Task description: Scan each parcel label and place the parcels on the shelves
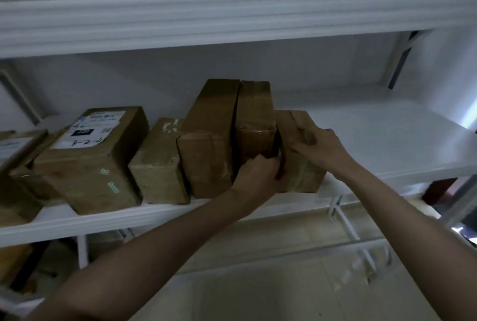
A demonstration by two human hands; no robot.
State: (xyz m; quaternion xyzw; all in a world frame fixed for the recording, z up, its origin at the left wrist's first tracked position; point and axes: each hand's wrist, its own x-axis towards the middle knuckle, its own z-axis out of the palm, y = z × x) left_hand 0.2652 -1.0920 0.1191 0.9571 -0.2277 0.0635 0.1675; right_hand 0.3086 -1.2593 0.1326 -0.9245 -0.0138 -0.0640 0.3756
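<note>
Both arms reach up to the white shelf. The rightmost parcel stands at the row's end, touching the taped parcel beside it. Left hand curls its fingers around the parcel's near-left corner; right hand grips its top edge, fingers curled over.

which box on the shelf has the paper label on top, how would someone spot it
Look along the white shelf to the row of brown parcels. The labelled box sits left of the two hands, beyond three taller upright parcels. It alone shows a white label on its top face, with a black patch and handwriting.
</note>
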